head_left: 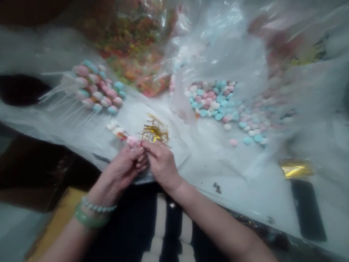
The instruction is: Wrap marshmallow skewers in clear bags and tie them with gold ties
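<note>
Hands pinched together on a pink candy stick, gold twist ties just beyond.

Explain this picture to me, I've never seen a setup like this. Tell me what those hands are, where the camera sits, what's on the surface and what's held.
No machine here: these are a person's own bare hands, filmed by one camera worn on their head, looking forward and down. The left hand, wearing bead bracelets, and the right hand together hold a stick of candies at its pink end. On the plastic sheeting lie gold twist ties, candies on white sticks and a loose pile of pastel candies.
</note>
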Demonstrator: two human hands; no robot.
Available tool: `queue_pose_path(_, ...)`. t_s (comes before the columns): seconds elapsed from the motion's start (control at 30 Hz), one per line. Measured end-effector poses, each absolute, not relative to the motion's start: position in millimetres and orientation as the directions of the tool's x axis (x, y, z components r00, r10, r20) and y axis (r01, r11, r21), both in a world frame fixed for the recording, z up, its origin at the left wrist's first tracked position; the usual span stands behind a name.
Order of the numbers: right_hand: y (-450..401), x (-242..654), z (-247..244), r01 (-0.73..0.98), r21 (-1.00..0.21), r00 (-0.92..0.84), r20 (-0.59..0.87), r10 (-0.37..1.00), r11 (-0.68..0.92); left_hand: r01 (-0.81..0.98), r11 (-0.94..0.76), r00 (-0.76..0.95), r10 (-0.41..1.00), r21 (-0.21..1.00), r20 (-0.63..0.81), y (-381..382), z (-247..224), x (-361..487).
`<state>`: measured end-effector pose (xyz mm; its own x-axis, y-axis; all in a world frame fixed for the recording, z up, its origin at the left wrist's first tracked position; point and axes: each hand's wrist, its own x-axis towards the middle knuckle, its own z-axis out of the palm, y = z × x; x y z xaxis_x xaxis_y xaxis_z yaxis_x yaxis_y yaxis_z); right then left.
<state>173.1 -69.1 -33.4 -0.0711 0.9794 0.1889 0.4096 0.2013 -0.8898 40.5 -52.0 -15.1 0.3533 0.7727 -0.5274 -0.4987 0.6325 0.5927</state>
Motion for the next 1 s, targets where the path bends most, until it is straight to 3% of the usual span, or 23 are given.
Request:
queue_pose_path(0.1, -69.1, 174.4, -33.7, 0.44, -0.861, -0.112, 0.229, 0.967, 0.255, -0.542, 0.611, 0.325, 0.785, 0.577, -0.527, -51.1, -10.2, 41.7)
queue_pose_path(0.3, -79.1, 171.0, -26.7, 0.524, -0.757, -0.235, 0.312, 0.921, 0.39, -0.65, 0.503, 0.078, 0.789, 0.569, -0.609, -45.7, -8.7, 47.3)
queue_pose_path(0.4, -83.6, 165.6, -17.0, 0.678, -0.586, -0.272, 0.361, 0.892, 0.444, -0.68, 0.519, 0.063, 0.745, 0.517, -0.664, -45.1, -9.0, 53.2)
queue_pose_path(0.5, -81.8, 159.5, -7.7, 0.786, -0.391, -0.305, 0.428, 0.851, 0.478, -0.745, 0.445, 0.051, 0.781, 0.497, -0.623, -46.8, -7.2, 59.8)
queue_pose_path(0.57, -76.7, 156.8, -4.0, 0.8, -0.385, -0.295, 0.415, 0.861, 0.46, -0.77, 0.41, 0.07, 0.816, 0.489, -0.574, -48.9, -5.4, 61.6)
queue_pose_path(0.6, -73.6, 155.9, -3.2, 0.782, -0.438, -0.278, 0.392, 0.877, 0.444, -0.763, 0.428, 0.102, 0.82, 0.484, -0.563, -50.2, -4.5, 61.0)
queue_pose_path(0.67, -67.2, 154.5, -3.9, 0.646, -0.677, -0.189, 0.304, 0.934, 0.351, -0.725, 0.49, 0.17, 0.809, 0.485, -0.563, -53.0, -2.9, 56.1)
queue_pose_path(0.73, -61.6, 153.1, -7.2, 0.285, -0.954, -0.096, 0.071, 0.993, 0.096, -0.685, 0.505, 0.201, 0.824, 0.526, -0.53, -56.2, -2.1, 47.8)
queue_pose_path(0.77, -59.4, 152.5, -9.4, 0.04, -0.996, -0.102, -0.089, 0.991, -0.085, -0.665, 0.497, 0.213, 0.841, 0.558, -0.497, -57.8, -2.2, 43.4)
queue_pose_path(0.83, -56.4, 152.3, -13.3, -0.367, -0.837, -0.21, -0.352, 0.912, -0.407, -0.607, 0.486, 0.259, 0.869, 0.629, -0.421, -60.3, -3.2, 36.0)
queue_pose_path(0.87, -55.8, 153.0, -14.4, -0.479, -0.725, -0.27, -0.415, 0.869, -0.495, -0.564, 0.484, 0.282, 0.874, 0.669, -0.395, -60.8, -3.9, 33.3)
queue_pose_path(0.93, -56.6, 156.7, -13.4, -0.556, -0.635, -0.292, -0.455, 0.841, -0.536, -0.452, 0.46, 0.276, 0.887, 0.764, -0.37, -59.7, -5.0, 30.1)
queue_pose_path(1.0, -59.0, 162.3, -7.7, -0.471, -0.756, -0.193, -0.414, 0.889, -0.454, -0.343, 0.381, 0.2, 0.923, 0.859, -0.33, -55.6, -5.2, 28.3)
